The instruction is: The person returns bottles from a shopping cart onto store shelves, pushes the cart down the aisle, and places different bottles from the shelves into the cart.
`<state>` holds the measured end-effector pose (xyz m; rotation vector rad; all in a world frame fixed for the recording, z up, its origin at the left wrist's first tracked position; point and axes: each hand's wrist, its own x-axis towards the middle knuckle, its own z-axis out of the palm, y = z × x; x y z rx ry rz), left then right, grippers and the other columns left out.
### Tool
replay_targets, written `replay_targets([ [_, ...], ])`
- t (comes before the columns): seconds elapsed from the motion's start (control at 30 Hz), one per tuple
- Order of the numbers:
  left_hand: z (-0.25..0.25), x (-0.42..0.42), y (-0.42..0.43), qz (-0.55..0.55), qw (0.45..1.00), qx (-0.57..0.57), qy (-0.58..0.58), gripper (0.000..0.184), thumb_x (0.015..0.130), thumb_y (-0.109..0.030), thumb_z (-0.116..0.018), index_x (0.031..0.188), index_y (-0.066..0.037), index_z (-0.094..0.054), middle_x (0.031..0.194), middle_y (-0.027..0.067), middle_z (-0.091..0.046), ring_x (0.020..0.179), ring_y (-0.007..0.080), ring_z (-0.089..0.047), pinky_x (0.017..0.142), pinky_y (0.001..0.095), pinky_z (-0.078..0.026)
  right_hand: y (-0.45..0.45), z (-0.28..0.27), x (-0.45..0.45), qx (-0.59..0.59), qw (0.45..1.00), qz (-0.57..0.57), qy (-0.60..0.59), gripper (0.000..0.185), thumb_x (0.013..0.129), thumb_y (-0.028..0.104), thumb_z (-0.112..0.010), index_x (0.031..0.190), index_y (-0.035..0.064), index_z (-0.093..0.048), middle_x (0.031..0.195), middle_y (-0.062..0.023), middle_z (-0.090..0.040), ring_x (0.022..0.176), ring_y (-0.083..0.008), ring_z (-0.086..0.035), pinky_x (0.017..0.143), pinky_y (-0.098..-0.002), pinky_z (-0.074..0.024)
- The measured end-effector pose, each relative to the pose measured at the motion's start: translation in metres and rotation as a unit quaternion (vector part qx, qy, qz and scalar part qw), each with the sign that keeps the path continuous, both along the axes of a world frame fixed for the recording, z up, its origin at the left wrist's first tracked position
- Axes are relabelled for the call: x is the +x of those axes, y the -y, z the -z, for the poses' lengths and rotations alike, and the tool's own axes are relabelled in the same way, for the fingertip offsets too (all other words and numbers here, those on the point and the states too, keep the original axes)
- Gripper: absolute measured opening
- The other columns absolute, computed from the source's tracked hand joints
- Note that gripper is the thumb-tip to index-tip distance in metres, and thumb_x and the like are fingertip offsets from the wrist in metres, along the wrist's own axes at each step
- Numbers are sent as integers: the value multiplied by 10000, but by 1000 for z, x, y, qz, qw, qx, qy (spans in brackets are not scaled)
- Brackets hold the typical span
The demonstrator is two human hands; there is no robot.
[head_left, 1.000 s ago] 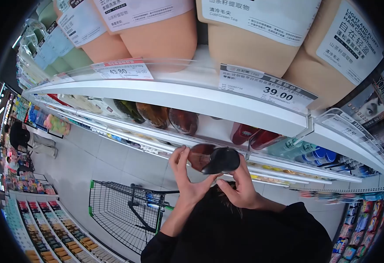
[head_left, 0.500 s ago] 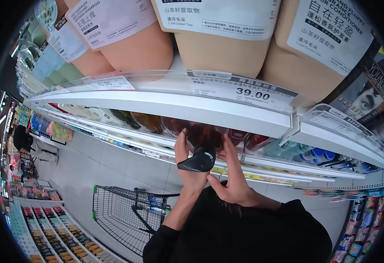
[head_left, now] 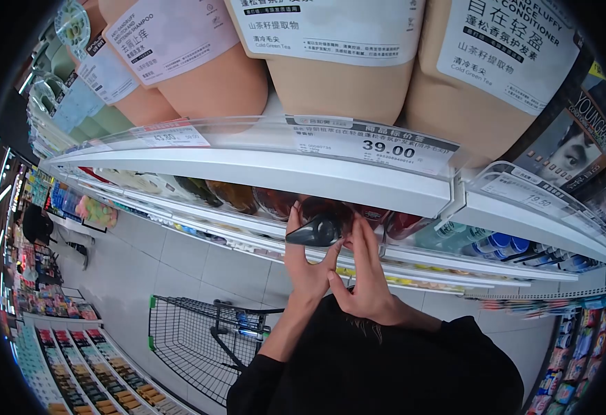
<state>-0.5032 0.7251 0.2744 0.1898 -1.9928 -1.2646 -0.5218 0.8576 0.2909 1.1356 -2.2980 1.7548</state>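
Head view: black-pumped red bottle (head_left: 327,207) at the front of the lower shelf (head_left: 251,227).
Left hand (head_left: 308,278): fingers holding its left side.
Right hand (head_left: 370,297): fingers extended along its right.
Change: red bottle now farther under the upper shelf (head_left: 248,162).

Right here between my two hands I'm holding a bottle (head_left: 331,207), its body showing dark reddish-brown and glossy. My left hand (head_left: 308,270) is bracketing one side, my right hand (head_left: 370,280) is flanking the other with its fingers stretching forward. The black pump head (head_left: 322,232) is sitting on top, facing up at me, and its tapering spout is pointing left, crossing over my left fingers. The rounded body is showing just beyond the pump, between my fingertips; its base is hiding from view, so I'm not seeing what's under it.
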Motion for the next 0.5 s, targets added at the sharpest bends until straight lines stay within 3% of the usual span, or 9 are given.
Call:
replay_targets([
  [0.07,-1,1,2,-10,996,-92,17,889,724,-37,-837,1464,91,-363,1463,256,-460,1310,353,-513,1059,402,-431,0,0,-1,6,1000,-4,-12,838,884,182,-611,1495,-154,-146,1530,-397,-159,1429,-540,-231,1153,-512,-292],
  [0.13,-2,1,1,-12,996,-81,25,873,730,-39,-835,1458,90,-373,1455,257,-468,1306,358,-515,1060,405,-429,0,1,-2,14,998,-1,-55,833,882,171,-606,1497,-152,-146,1537,-408,-143,1442,-548,-200,1162,-521,-271],
  [0.5,3,-1,2,-5,997,-56,52,828,757,-50,-819,1452,74,-385,1449,260,-469,1320,394,-487,1077,432,-405,3,5,-2,15,999,-3,-47,822,908,149,-586,1509,-143,-108,1547,-421,-96,1452,-558,-162,1168,-524,-253],
])
